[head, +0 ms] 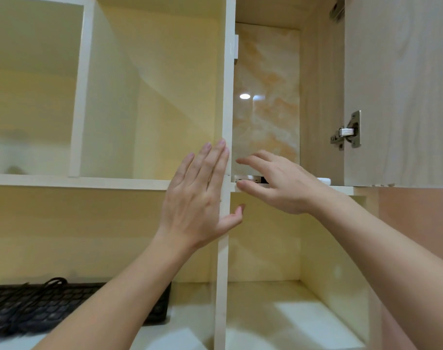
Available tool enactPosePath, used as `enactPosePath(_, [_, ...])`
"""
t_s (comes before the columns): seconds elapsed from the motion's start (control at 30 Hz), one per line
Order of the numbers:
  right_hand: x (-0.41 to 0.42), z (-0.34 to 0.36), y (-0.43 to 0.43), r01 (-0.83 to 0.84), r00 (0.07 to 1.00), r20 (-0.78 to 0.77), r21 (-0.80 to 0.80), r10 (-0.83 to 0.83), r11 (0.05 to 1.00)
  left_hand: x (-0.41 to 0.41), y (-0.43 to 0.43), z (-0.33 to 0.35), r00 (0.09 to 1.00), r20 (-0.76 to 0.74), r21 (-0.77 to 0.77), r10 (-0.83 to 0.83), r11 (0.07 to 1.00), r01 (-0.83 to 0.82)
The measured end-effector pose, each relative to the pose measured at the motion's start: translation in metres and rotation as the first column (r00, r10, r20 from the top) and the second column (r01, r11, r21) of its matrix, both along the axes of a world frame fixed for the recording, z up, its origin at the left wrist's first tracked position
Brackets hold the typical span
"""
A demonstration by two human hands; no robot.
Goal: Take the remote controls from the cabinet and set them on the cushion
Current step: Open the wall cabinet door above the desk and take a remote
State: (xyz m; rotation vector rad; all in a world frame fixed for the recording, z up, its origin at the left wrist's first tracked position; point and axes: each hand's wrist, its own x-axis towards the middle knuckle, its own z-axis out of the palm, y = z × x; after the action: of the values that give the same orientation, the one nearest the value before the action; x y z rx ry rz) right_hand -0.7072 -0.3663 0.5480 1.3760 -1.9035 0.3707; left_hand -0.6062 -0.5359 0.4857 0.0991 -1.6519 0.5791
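Reaching into the open right-hand compartment of the cabinet [152, 84], the right hand [283, 183] grips nothing: its fingers [250, 161] are stretched out and slightly spread above the shelf [341, 189], and its thumb lies along the shelf's front edge. Just under those fingers, at the left end of the compartment floor, lies a silver-and-black remote [248, 178], seen only as a thin strip from below (whether the fingertips touch it cannot be told). A white remote [323, 180] lies on the same shelf behind the wrist, near the compartment's right wall, so both remotes are in the cabinet. The left hand [197, 198] is flat and open too, its straight fingers pressed against the front edge of the upright divider [225, 97] that parts this compartment from the one to its left, with the thumb reaching across to the divider's right side. The compartment's back is a glossy marbled panel [266, 84] in orange and white. Its door [402, 97] stands swung open to the right, with a metal hinge [346, 132] on its inner face. Lower down on the left, a black keyboard [38, 304] with a cable on top lies on a lower shelf, partly hidden by the left forearm.
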Motion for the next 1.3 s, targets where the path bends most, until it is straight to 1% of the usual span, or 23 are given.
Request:
enactPosePath(0.1, [-0.002, 0.005, -0.005, -0.005, 1.0, -0.014, 0.087, 0.006, 0.996, -0.001, 0.0, 0.0, 1.0, -0.023, -0.006, -0.018, 1.0, 0.018])
enactPosePath(0.17, [-0.004, 0.004, -0.005, -0.032, 0.999, -0.031, 0.086, 0.035, 0.996, -0.001, 0.0, 0.0, 0.999, -0.027, -0.007, -0.024, 1.0, 0.024])
enactPosePath(0.33, [-0.005, -0.001, 0.005, -0.174, 0.984, -0.041, -0.034, 0.172, 0.984, 0.0, 0.001, 0.001, 0.999, -0.021, -0.004, -0.029, 1.0, 0.029])
enactPosePath(0.43, [-0.005, -0.005, 0.01, -0.313, 0.949, -0.08, -0.143, 0.304, 0.939, 0.001, 0.003, 0.0, 1.0, 0.006, 0.023, -0.022, 0.999, 0.022])
enactPosePath(0.53, [-0.004, -0.007, 0.015, -0.374, 0.926, -0.127, -0.208, 0.354, 0.904, 0.006, 0.008, 0.001, 0.996, 0.074, 0.076, -0.048, 0.996, 0.042])
enactPosePath(0.6, [-0.002, -0.009, 0.018, -0.39, 0.919, -0.162, -0.254, 0.358, 0.885, 0.011, 0.014, 0.001, 0.986, 0.113, 0.161, -0.124, 0.981, 0.105])
enactPosePath(0.63, [-0.001, -0.011, 0.02, -0.401, 0.914, -0.189, -0.279, 0.36, 0.873, 0.014, 0.019, 0.001, 0.977, 0.108, 0.222, -0.187, 0.962, 0.159])
enactPosePath(0.7, [0.003, -0.014, 0.026, -0.427, 0.899, -0.248, -0.318, 0.36, 0.846, 0.019, 0.033, -0.003, 0.947, 0.028, 0.317, -0.319, 0.902, 0.294])
enactPosePath(0.77, [0.008, -0.019, 0.033, -0.448, 0.882, -0.319, -0.341, 0.347, 0.826, 0.024, 0.049, -0.011, 0.91, -0.066, 0.369, -0.408, 0.838, 0.403])
enactPosePath(0.83, [0.013, -0.029, 0.044, -0.472, 0.862, -0.384, -0.369, 0.331, 0.801, 0.029, 0.066, -0.021, 0.858, -0.138, 0.443, -0.494, 0.744, 0.5])
enactPosePath(0.87, [0.016, -0.036, 0.05, -0.488, 0.85, -0.413, -0.387, 0.326, 0.782, 0.031, 0.074, -0.025, 0.822, -0.17, 0.488, -0.543, 0.679, 0.549])
enactPosePath(0.9, [0.02, -0.045, 0.057, -0.504, 0.838, -0.443, -0.405, 0.319, 0.763, 0.032, 0.081, -0.029, 0.771, -0.206, 0.538, -0.603, 0.588, 0.604])
enactPosePath(0.93, [0.025, -0.055, 0.064, -0.517, 0.826, -0.474, -0.421, 0.306, 0.745, 0.033, 0.088, -0.034, 0.694, -0.263, 0.598, -0.67, 0.452, 0.662])
enactPosePath(0.97, [0.03, -0.066, 0.07, -0.528, 0.815, -0.503, -0.436, 0.289, 0.729, 0.035, 0.095, -0.037, 0.593, -0.351, 0.655, -0.725, 0.262, 0.708])
enactPosePath(1.0, [0.035, -0.079, 0.076, -0.538, 0.805, -0.523, -0.445, 0.28, 0.716, 0.036, 0.101, -0.041, 0.486, -0.452, 0.697, -0.748, 0.043, 0.716])
enactPosePath(1.03, [0.039, -0.093, 0.081, -0.549, 0.8, -0.527, -0.446, 0.288, 0.707, 0.038, 0.106, -0.047, 0.406, -0.542, 0.714, -0.736, -0.148, 0.684])
enactPosePath(1.07, [0.043, -0.109, 0.085, -0.56, 0.798, -0.514, -0.438, 0.315, 0.703, 0.041, 0.112, -0.054, 0.358, -0.596, 0.719, -0.719, -0.279, 0.636])
enactPosePath(1.1, [0.045, -0.125, 0.088, -0.569, 0.797, -0.494, -0.424, 0.347, 0.704, 0.044, 0.118, -0.063, 0.336, -0.618, 0.728, -0.711, -0.356, 0.586])
enactPosePath(1.17, [0.048, -0.158, 0.092, -0.567, 0.807, -0.445, -0.401, 0.388, 0.72, 0.05, 0.131, -0.084, 0.324, -0.642, 0.739, -0.695, -0.45, 0.501])
enactPosePath(1.3, [0.048, -0.22, 0.094, -0.561, 0.825, -0.299, -0.336, 0.479, 0.757, 0.052, 0.144, -0.143, 0.411, -0.679, 0.732, -0.608, -0.52, 0.441])
